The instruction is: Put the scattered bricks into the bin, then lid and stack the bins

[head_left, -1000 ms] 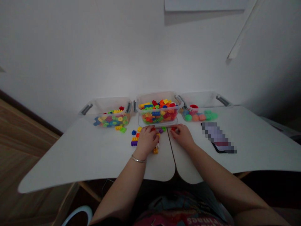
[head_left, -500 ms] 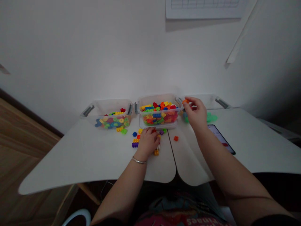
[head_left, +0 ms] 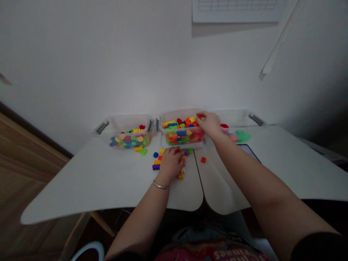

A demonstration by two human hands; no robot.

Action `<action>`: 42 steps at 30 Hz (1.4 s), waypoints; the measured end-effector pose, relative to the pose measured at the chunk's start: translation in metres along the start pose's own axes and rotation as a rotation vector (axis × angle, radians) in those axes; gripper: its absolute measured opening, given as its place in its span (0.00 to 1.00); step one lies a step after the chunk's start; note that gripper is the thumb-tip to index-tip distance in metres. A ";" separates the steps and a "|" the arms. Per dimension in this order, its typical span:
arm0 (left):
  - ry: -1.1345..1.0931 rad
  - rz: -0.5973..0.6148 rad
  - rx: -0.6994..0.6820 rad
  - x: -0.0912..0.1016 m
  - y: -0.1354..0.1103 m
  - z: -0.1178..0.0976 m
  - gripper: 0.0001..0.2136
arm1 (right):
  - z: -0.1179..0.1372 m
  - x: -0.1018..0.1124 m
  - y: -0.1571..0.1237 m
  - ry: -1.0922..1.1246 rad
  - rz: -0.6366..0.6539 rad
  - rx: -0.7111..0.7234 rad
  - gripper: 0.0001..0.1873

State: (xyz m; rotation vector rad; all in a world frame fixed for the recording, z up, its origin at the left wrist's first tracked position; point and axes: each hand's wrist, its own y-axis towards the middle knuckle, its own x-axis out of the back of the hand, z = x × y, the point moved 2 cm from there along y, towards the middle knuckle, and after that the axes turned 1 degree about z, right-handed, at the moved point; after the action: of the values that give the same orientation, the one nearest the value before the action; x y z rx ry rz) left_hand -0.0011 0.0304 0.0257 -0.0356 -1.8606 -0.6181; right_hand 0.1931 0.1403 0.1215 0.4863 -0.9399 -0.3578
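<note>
The right hand [head_left: 208, 124] is over the right end of the middle clear plastic bin [head_left: 182, 145], fingers closed and pinching an orange brick [head_left: 199, 116] just above the heap of colourful bricks [head_left: 182, 132]. The back of the hand hides the bin's right corner. The left hand [head_left: 170, 165] sits palm down on the white table [head_left: 81, 185], just in front of the bin, with its fingers curled over loose bricks. Whatever lies beneath the palm is hidden, so I cannot tell whether it grips anything. A metal bangle [head_left: 161, 185] circles the left wrist.

Around the left hand, a purple brick [head_left: 156, 167] and a blue brick [head_left: 156, 154] lie at 10 o'clock, and a yellow-orange brick [head_left: 180, 176] at 4 o'clock. A lone red-orange brick [head_left: 203, 160] sits at 3 o'clock, across the seam [head_left: 199, 177] in the table.

At 10 o'clock from the middle bin stands a clear bin of mixed pieces [head_left: 127, 121]. At 3 o'clock, another clear bin [head_left: 233, 117] holds rounded green and pink shapes [head_left: 243, 136]. The right forearm covers most of a phone [head_left: 248, 148], and the top edge cuts off a wall chart [head_left: 236, 7]
</note>
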 end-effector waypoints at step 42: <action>0.027 0.003 -0.012 0.006 0.000 -0.007 0.09 | -0.065 -0.006 -0.144 0.103 0.375 0.189 0.13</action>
State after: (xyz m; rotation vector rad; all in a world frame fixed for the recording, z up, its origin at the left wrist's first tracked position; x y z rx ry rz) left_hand 0.0029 0.0255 0.0323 -0.0384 -1.8307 -0.6250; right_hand 0.2318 0.0385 0.0071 0.4844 -0.9462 0.0955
